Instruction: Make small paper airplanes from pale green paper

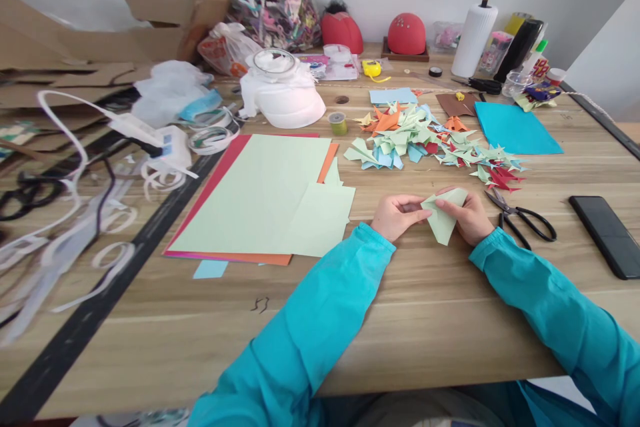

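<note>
A folded pale green paper piece is held between both hands just above the wooden table. My left hand pinches its left corner. My right hand grips its right side, thumb on top. Both arms wear turquoise sleeves. Black scissors lie just right of my right hand. A stack of large paper sheets, pale green on top of orange and red, lies to the left of my left hand.
A heap of folded coloured paper shapes lies beyond the hands, with a blue sheet to its right. A black phone lies at the right edge. A paper towel roll, white container and cardboard stand further back.
</note>
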`<act>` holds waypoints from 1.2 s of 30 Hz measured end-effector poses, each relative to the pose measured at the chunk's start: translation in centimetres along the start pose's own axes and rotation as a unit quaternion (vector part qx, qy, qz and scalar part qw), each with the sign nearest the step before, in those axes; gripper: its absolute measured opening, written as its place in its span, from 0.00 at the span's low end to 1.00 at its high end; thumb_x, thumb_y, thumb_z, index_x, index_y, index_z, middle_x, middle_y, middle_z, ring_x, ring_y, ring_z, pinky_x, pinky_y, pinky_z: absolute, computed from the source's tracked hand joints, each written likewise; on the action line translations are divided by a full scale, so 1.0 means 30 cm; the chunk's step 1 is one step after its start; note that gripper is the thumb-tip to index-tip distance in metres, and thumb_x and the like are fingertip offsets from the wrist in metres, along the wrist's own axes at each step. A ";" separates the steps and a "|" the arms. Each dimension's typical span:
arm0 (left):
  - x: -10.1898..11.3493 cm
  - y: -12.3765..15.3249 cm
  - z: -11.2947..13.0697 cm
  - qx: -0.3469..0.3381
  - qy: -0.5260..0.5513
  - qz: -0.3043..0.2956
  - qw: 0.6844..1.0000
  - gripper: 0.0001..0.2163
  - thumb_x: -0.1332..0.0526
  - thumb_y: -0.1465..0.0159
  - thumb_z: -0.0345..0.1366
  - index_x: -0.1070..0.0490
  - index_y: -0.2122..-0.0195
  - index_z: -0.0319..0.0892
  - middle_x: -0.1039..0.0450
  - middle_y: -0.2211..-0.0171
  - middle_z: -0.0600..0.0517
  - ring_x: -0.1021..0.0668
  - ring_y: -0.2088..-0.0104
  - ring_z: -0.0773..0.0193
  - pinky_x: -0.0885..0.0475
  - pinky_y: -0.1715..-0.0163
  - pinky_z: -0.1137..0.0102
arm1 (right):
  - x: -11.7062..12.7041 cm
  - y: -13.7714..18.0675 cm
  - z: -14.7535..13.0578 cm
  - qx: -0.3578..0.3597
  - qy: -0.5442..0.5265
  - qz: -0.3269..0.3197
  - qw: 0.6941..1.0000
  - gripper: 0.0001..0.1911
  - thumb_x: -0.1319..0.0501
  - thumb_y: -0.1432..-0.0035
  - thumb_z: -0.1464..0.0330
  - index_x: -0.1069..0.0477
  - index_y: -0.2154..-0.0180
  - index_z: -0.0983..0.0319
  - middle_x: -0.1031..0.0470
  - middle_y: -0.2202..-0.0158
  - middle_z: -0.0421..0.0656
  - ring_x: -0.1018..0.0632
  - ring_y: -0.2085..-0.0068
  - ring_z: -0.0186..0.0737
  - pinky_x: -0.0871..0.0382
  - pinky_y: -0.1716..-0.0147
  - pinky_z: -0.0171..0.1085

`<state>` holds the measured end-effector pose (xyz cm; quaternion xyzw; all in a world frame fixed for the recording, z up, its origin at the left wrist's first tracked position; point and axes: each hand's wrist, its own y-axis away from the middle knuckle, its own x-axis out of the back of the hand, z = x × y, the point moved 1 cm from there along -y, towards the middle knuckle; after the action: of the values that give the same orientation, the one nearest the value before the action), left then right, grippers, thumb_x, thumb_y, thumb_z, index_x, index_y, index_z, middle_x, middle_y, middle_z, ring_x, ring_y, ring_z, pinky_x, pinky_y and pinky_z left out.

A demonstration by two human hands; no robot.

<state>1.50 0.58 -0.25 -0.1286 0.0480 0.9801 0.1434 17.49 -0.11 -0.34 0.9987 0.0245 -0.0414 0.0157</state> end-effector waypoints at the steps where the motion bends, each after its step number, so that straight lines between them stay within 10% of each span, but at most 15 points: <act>1: -0.001 0.001 0.002 0.000 0.002 0.000 1.000 0.19 0.28 0.62 0.40 0.24 0.69 0.36 0.23 0.74 0.49 0.24 0.75 0.65 0.26 0.72 0.68 | 0.000 0.000 0.001 -0.006 -0.009 0.005 1.000 0.17 0.31 0.60 0.61 0.28 0.69 0.63 0.25 0.73 0.41 0.26 0.73 0.36 0.32 0.74 0.35; 36: 0.004 -0.003 -0.001 -0.009 -0.042 0.018 0.999 0.15 0.30 0.57 0.44 0.24 0.73 0.37 0.24 0.77 0.51 0.26 0.77 0.68 0.27 0.74 0.71 | 0.002 0.005 0.000 -0.002 0.011 -0.037 0.999 0.13 0.34 0.54 0.59 0.26 0.70 0.61 0.26 0.74 0.40 0.27 0.74 0.36 0.35 0.76 0.34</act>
<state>1.43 0.67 -0.32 -0.0878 0.0359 0.9874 0.1264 17.55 -0.27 -0.33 0.9975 0.0614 -0.0306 0.0156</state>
